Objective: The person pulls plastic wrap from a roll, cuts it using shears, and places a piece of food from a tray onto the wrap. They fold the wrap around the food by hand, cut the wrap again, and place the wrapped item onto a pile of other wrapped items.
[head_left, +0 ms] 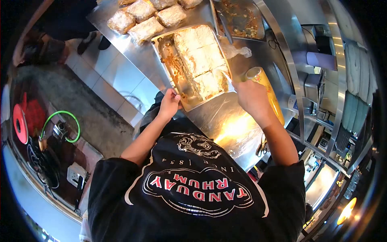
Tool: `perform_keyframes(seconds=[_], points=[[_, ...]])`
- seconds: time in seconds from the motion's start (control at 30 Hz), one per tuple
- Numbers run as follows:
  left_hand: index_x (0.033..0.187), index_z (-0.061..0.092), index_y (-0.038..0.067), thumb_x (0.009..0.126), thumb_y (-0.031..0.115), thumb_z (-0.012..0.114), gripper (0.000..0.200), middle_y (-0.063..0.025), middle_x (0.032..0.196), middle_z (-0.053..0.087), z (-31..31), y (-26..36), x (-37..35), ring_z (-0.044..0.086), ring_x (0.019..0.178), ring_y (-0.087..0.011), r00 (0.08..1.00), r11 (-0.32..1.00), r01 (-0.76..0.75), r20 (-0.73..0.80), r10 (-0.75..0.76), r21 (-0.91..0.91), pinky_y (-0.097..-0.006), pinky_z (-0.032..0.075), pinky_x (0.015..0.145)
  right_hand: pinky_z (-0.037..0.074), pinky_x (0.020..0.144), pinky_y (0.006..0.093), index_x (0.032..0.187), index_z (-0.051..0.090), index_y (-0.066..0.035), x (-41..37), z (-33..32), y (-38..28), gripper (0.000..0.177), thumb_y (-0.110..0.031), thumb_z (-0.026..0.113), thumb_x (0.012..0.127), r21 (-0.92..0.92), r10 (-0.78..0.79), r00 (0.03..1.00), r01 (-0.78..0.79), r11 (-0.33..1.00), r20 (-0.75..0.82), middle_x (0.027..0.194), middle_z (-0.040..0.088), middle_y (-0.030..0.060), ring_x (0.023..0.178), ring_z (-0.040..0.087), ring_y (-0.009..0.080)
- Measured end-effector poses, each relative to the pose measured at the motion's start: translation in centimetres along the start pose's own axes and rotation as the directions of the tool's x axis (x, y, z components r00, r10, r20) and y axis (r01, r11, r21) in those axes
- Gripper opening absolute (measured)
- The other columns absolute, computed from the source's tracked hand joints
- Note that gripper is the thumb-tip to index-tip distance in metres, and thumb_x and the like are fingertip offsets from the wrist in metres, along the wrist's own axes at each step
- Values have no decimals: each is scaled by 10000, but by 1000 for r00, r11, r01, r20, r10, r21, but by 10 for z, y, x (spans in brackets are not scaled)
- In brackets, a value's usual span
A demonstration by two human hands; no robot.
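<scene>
A rectangular metal tray (pixel 189 105) lies on the steel table, holding a pale-topped food slab (pixel 199 50) cut into pieces. The tray's left part shows only brown residue. My left hand (pixel 169 105) grips the tray's near left edge, fingers curled over the rim. Closed in a fist, my right hand (pixel 252 97) holds a utensil (pixel 228 80), whose pale blade points at the slab's near right corner. Its handle is hidden in my fingers. Beside my right hand stands a yellow cylindrical roll (pixel 271 90).
Plastic-wrapped portions (pixel 146 29) sit at the table's far left. A second tray (pixel 242 20) with food scraps and a dark-handled tool lies at the far right. Scissors (pixel 262 149) are near the table's right edge. Someone's feet (pixel 86 42) show on the floor at left.
</scene>
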State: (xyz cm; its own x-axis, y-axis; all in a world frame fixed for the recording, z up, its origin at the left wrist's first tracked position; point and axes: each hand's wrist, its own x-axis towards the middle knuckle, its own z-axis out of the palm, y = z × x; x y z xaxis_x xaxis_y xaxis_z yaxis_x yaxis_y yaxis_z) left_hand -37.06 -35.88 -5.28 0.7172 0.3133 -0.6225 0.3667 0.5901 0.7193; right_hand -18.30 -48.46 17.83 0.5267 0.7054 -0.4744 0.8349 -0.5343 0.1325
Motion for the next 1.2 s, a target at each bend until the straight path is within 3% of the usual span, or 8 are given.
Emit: perform_keyframes(seconds=[0.17,0.27,0.33,0.5,0.7,0.83,0.97,1.2], points=[[972,441,71,923,50,461,57,-33,897,508,-1,-3,1,544,791,-129,1000,999,-29,-2,29,34,-279,538,616,500,625,472,941,641,-80,8,8,2,205,-74,517,779,0,11,995,-11,1000,97,699,622,193,692,630,368],[988,443,69,920,31,454,78,-32,899,504,-2,-7,4,538,773,-125,999,997,-50,14,49,66,-267,530,602,514,653,467,860,637,-17,25,12,13,174,-90,489,807,41,-85,981,79,996,175,742,627,223,719,639,382],[1079,445,59,944,51,423,136,-37,1015,536,-1,-5,4,545,910,-134,999,993,-25,23,22,117,-286,542,667,516,662,465,865,638,-18,35,24,17,167,-77,500,792,73,-120,976,108,991,182,761,629,225,728,637,388],[1112,444,56,945,40,413,171,-49,1054,538,3,5,1,548,928,-141,1000,996,10,9,-11,88,-289,549,682,492,676,469,957,675,-80,53,52,31,200,-137,532,828,119,-156,973,137,983,172,744,623,214,728,615,383],[1115,433,59,941,33,419,176,-58,1045,542,3,-7,3,562,927,-152,1000,999,-4,13,3,48,-296,553,685,468,799,436,1084,670,-135,69,52,84,259,-208,591,848,349,-269,926,167,922,266,914,648,187,943,593,358],[1089,440,50,943,27,423,149,-65,1015,561,7,8,-3,577,920,-155,999,999,41,-3,-41,0,-306,564,679,467,720,406,1061,688,-140,69,65,96,238,-178,630,833,489,-307,936,191,851,169,854,670,141,802,610,323],[1204,422,120,958,78,411,249,-50,1080,529,7,21,-5,548,979,-163,990,989,119,60,-124,88,-368,539,811,471,728,388,1071,683,-141,69,81,107,245,-175,640,832,595,-275,941,109,796,195,881,671,149,824,616,316],[1264,383,120,964,76,391,303,-64,1130,533,7,20,-4,549,1026,-177,986,980,150,51,-158,132,-371,538,821,472,700,346,1105,663,-125,77,139,108,264,-212,625,859,718,-350,922,129,684,168,902,684,136,776,622,223]])
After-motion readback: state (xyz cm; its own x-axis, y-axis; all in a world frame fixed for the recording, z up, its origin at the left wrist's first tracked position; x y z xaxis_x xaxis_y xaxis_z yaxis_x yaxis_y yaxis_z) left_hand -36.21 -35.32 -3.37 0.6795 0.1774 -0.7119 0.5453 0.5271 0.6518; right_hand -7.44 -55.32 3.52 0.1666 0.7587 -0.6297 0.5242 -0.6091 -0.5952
